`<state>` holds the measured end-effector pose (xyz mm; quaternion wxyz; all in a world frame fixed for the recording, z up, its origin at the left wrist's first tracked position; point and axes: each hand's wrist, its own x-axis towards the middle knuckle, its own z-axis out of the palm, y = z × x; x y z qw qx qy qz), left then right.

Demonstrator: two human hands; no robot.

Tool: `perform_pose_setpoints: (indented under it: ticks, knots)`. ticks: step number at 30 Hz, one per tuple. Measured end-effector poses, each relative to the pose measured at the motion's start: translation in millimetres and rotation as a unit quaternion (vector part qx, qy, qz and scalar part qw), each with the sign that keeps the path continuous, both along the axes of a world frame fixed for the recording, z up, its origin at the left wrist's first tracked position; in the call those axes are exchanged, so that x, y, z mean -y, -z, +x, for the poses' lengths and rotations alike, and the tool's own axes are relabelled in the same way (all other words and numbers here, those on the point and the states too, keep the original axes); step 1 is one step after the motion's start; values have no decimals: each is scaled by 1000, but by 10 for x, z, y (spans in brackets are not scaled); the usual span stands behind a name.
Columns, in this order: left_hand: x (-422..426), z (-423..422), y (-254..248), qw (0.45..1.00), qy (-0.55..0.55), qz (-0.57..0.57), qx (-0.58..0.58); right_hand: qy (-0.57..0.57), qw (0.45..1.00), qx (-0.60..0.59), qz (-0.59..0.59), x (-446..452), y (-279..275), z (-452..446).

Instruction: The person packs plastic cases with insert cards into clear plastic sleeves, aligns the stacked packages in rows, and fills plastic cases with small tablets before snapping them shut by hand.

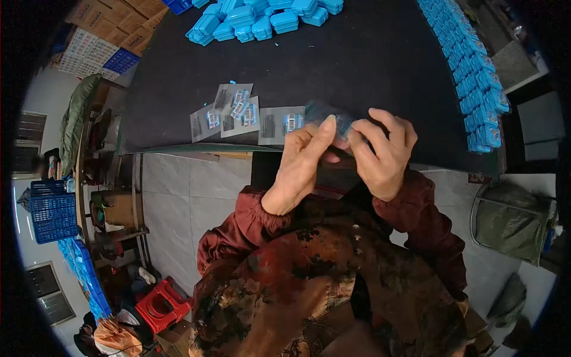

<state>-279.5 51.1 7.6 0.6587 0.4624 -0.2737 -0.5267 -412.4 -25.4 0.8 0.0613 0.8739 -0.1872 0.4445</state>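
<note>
Sleeve [319, 112]: thin, see-through plastic piece with a dark bluish cast, blurred, raised over the near edge of the black, flat-topped table [363, 65], its finer print too smeared to read

Left hand [299, 159]: bare, closed in a pinch, thumb laid over the near side of the sleeve and fingers curled beneath it, so the plastic is caught between them

Right hand [382, 156]: bare, half curled, one finger lifted, its tips meeting the right end of the sleeve; whether they clamp it or only touch it cannot be told

Lie of the sleeve: just beyond both sets of fingertips and a little left of the midline between the hands, long axis seeming to slant from far left to near right; the left thumb covers more of it, while the right fingertips sit at its near right end

Beside the left hand: flat, translucent rectangular packet with a blue-and-white barcode patch [279, 126], long axis left to right, patch at its right end

Further left: three similar overlapping barcode-marked packets [228, 123]

Far side: loose heap of glossy sky-blue plastic cases [241, 16]

Right edge: close rows of small bright-blue cases [473, 71]
</note>
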Motion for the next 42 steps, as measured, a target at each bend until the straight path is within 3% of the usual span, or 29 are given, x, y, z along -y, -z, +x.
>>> perform_pose_setpoints:
  ticks: [3, 6, 9, 12, 13, 15, 20, 26, 30, 33, 37, 38, 39, 40, 41, 42]
  knots:
    - [113, 34, 221, 994, 9, -67, -85, -25, 999, -38, 2, 10, 40, -59]
    - [155, -20, 167, 997, -43, -29, -49, -75, 975, -35, 204, 8, -142, -122]
    - [185, -12, 225, 996, -64, -55, -15, -92, 879, 163, 438, 40, -218, -132]
    - [188, -36, 191, 996, -56, -62, 19, -88, 852, 84, 510, 198, -74, -107]
    - [186, -56, 151, 996, -56, -64, 29, -122, 786, 118, 595, 185, -98, -66]
    - [176, -46, 129, 995, -58, -67, 38, -134, 779, 111, 602, 228, -54, -59]
    - [122, 91, 192, 951, -122, -70, 275, -167, 748, 119, 631, 231, -29, 29]
    - [97, 112, 110, 955, -118, -50, 267, -135, 752, 118, 634, 270, 17, 77]
    - [71, 205, 202, 945, -109, -65, 302, -166, 722, 118, 661, 299, 11, 59]
    - [53, 198, 120, 953, -124, -88, 262, -169, 724, 107, 661, 337, 52, 36]
    - [97, 383, 140, 952, -205, -41, 224, -136, 750, 144, 631, 446, 141, -26]
    - [95, 509, 252, 869, -210, 2, 448, -135, 750, 144, 631, 449, 127, -46]
    - [78, 594, 250, 734, -202, 44, 647, -144, 743, 167, 632, 443, 97, -68]
    - [27, 662, 233, 675, -136, 149, 709, -152, 736, 190, 632, 432, 81, -83]
    - [18, 683, 222, 675, -136, 149, 709, -153, 736, 190, 631, 422, 79, -90]
    - [29, 690, 190, 615, -233, 66, 750, -147, 741, 193, 626, 414, 77, -94]
